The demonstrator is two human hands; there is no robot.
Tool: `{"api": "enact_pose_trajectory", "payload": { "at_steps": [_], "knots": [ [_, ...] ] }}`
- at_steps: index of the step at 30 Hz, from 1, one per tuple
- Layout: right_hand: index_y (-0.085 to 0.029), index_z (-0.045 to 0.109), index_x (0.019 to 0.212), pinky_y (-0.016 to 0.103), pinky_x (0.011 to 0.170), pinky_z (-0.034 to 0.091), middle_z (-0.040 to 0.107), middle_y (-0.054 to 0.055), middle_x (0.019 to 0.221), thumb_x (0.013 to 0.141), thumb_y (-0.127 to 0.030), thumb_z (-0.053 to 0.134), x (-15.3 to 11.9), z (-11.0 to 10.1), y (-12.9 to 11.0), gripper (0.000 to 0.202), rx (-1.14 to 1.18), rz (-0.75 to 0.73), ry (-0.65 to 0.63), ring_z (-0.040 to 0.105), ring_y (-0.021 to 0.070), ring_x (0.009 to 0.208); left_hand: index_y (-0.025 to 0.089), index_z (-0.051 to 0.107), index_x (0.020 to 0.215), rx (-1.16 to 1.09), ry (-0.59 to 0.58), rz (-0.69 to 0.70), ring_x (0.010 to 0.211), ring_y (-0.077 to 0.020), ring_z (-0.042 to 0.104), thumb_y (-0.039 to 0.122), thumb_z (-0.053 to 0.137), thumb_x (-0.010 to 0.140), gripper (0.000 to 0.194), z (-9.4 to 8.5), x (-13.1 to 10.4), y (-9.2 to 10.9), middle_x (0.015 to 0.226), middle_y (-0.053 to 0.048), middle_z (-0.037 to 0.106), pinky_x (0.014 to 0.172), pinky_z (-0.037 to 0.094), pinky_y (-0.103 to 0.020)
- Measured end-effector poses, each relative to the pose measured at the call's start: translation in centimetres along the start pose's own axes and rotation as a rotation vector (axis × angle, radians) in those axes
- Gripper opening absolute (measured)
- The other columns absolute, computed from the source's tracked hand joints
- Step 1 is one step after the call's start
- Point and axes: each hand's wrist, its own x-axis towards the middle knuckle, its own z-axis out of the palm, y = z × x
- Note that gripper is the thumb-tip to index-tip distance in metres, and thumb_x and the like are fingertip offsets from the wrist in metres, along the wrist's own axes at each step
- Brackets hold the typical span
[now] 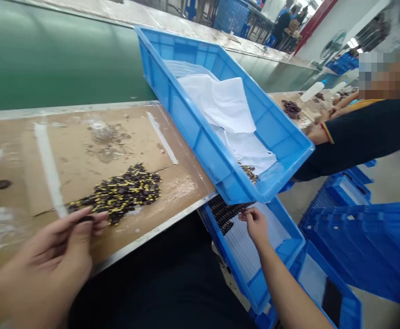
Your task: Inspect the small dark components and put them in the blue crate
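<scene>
Left hand [58, 258] lower left, above the near edge of the board [188, 183], thumb and fingers pinched on a dark piece [85, 219]. Right hand [256, 225] over the lower tray [298, 242], thumb and fingertips nearly together at the end of the rows [225, 210]; cannot tell if anything is gripped there. Pile [128, 189] of loose black pieces with yellow parts lies on the board, just beyond the left fingertips. Rows are dark, lined up on the white liner [255, 256] of the lower tray, below board level

Upper tray [190, 122], blue, sits slanted across the board's right part, corner jutting out over the lower tray. Crumpled white sheets [225, 103] inside, plus a few pieces near its close corner. 2 strips of tape [48, 164] on the board, 1 each side of the pile; clear scraps [102, 130] between them. Green belt [66, 55] behind the board. At right, a co-worker's dark sleeve [374, 128], a white bottle [312, 91] and a reddish-brown heap [291, 108]. Blue stack [364, 242] of trays on the floor, lower right
</scene>
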Motion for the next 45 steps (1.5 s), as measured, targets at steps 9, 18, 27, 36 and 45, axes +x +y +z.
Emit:
{"api": "enact_pose_trajectory", "payload": {
  "at_steps": [9, 18, 27, 36, 45],
  "knots": [
    [-0.020, 0.058, 0.076, 0.027, 0.057, 0.060, 0.069, 0.005, 0.091, 0.091, -0.024, 0.068, -9.0, 11.5, -13.2, 0.018, 0.488, -0.333, -0.838, 0.070, 0.0145, 0.066, 0.016, 0.071, 0.112, -0.203, -0.211, -0.029, 0.081, -0.0138, 0.072, 0.038, 0.069, 0.093, 0.029, -1.5, 1.8, 3.6, 0.097, -0.009, 0.076, 0.079, 0.061, -0.022],
    [-0.020, 0.073, 0.098, 0.032, 0.080, 0.062, 0.077, 0.005, 0.092, 0.083, -0.023, 0.075, -2.5, 27.7, -28.2, 0.016, 0.189, -0.757, -0.823, 0.074, 0.0171, 0.083, 0.014, 0.071, 0.116, -0.337, -0.209, 0.065, 0.082, -0.0149, 0.070, 0.034, 0.069, 0.093, 0.030, -1.3, 8.4, 7.1, 0.098, -0.011, 0.075, 0.078, 0.060, -0.026],
    [-0.019, 0.076, 0.106, 0.037, 0.087, 0.060, 0.078, 0.008, 0.105, 0.087, -0.031, 0.070, 5.3, 36.7, -28.3, 0.024, 0.021, -0.963, -0.730, 0.073, 0.0198, 0.091, 0.010, 0.067, 0.121, -0.363, -0.089, -0.025, 0.073, -0.0135, 0.065, 0.034, 0.063, 0.092, 0.038, 0.6, 14.2, 3.2, 0.091, -0.012, 0.072, 0.066, 0.053, -0.025],
    [-0.020, 0.072, 0.095, 0.040, 0.090, 0.061, 0.075, 0.005, 0.097, 0.078, -0.035, 0.081, 3.2, 36.2, -28.0, 0.024, 0.275, -0.703, -0.817, 0.072, 0.0195, 0.092, 0.013, 0.069, 0.119, -0.383, -0.159, -0.041, 0.080, -0.0157, 0.066, 0.036, 0.062, 0.094, 0.034, 1.1, 13.2, 2.5, 0.094, -0.011, 0.072, 0.077, 0.055, -0.030],
    [-0.025, 0.059, 0.113, 0.031, 0.082, 0.061, 0.070, 0.001, 0.100, 0.072, -0.028, 0.082, 3.1, 36.5, -27.6, 0.046, 0.443, -0.387, -0.985, 0.075, 0.0197, 0.096, 0.014, 0.069, 0.120, -0.375, -0.185, -0.041, 0.079, -0.0157, 0.066, 0.031, 0.060, 0.095, 0.031, 1.1, 12.9, 2.8, 0.094, -0.011, 0.073, 0.077, 0.056, -0.031]
  ]
}}
